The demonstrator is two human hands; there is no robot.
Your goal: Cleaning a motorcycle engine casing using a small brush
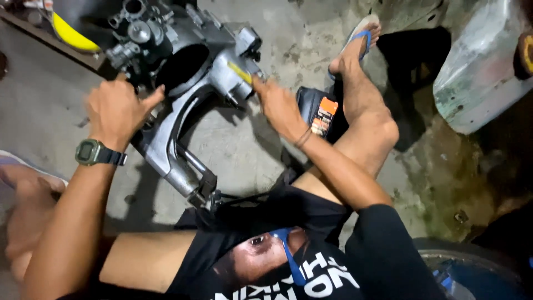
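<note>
A grey and black metal engine casing (183,94) lies on the concrete floor in front of me, with a long arm reaching toward my lap. My left hand (119,108), wearing a dark digital watch, grips the casing's left side near its round opening. My right hand (277,103) rests on the casing's right end, fingers against a part with a yellow mark (240,72). Whether a tool is in that hand is hidden.
My right leg (361,105) stretches out on the floor, the foot in a blue-strapped sandal (361,36). A small dark container with an orange label (321,114) stands beside it. A worn grey metal panel (477,83) sits upper right; a yellow object (69,33) upper left.
</note>
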